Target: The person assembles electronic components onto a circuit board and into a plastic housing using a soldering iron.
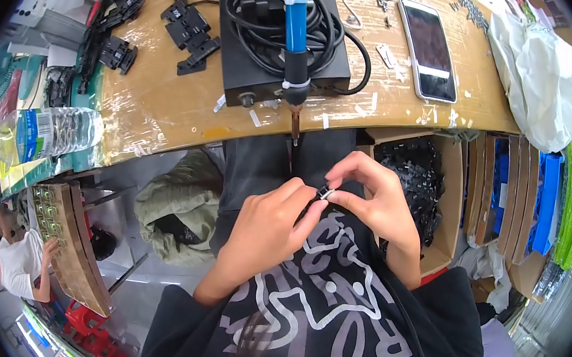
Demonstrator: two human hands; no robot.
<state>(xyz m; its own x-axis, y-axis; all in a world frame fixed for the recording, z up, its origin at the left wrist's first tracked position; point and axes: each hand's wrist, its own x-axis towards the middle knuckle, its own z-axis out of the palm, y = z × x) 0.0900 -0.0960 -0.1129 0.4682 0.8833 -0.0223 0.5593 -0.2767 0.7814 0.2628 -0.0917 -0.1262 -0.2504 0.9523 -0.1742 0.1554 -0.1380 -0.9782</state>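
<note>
While your forearms come up over your dark shirt [299, 318], both hands meet in front of you on one small part [324, 193], black with a silvery bit. It is held in the air, short of the desk's near edge. Your left hand [269, 221] grasps it from the left, thumb and fingertips drawn together. Your right hand [374, 201] grips its other side, with the thumb against the silvery bit and the forefinger bent over it.

Beyond your hands, below the desk's near edge, a carton [454, 197] of black pieces [413, 173] stands toward the right corner, and a green jacket [185, 202] lies bunched toward the left.

At the middle of the near edge of the desk [156, 115], the metal tip of a blue and black tool [296, 19] points down toward you. The bottle [44, 133] is by the near left corner. Closer to the right edge lies the phone [431, 54], its screen dark, with a white bag [542, 81] at the right edge itself.

Behind the tool sits a black box [242, 83] with coiled cable [251, 27] on top. Farther back, black assemblies [185, 30] lie toward the far left corner and loose screws [468, 8] toward the far right. Well away past the left edge, a co-worker [22, 266] in white has a hand at a brown tray [66, 255].
</note>
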